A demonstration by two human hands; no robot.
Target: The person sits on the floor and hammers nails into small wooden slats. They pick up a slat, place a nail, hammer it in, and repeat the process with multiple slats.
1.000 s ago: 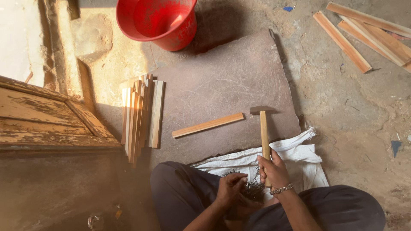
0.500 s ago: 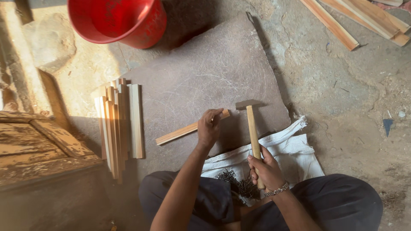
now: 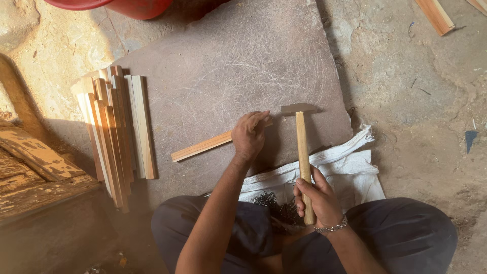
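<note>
My left hand (image 3: pixel 249 134) rests on the right end of a thin wooden strip (image 3: pixel 200 146) that lies on a flat stone slab (image 3: pixel 228 66); its fingers are pinched at the strip's end, and I cannot tell whether they hold a nail. My right hand (image 3: pixel 317 198) grips the wooden handle of a hammer (image 3: pixel 302 147), whose metal head lies on the slab just right of my left hand. A pile of dark nails (image 3: pixel 276 205) sits on a white cloth sack (image 3: pixel 350 170) in front of my crossed legs.
A stack of several wooden strips (image 3: pixel 116 127) lies at the slab's left edge. A red bucket (image 3: pixel 122 6) stands at the top. A worn wooden box (image 3: pixel 35 172) is at the left. More strips (image 3: pixel 435 15) lie at the top right on the concrete floor.
My left hand left the nail pile in my lap and reached out to the strip's right end. The right hand stayed on the hammer handle. The camera view shifted forward and left.
</note>
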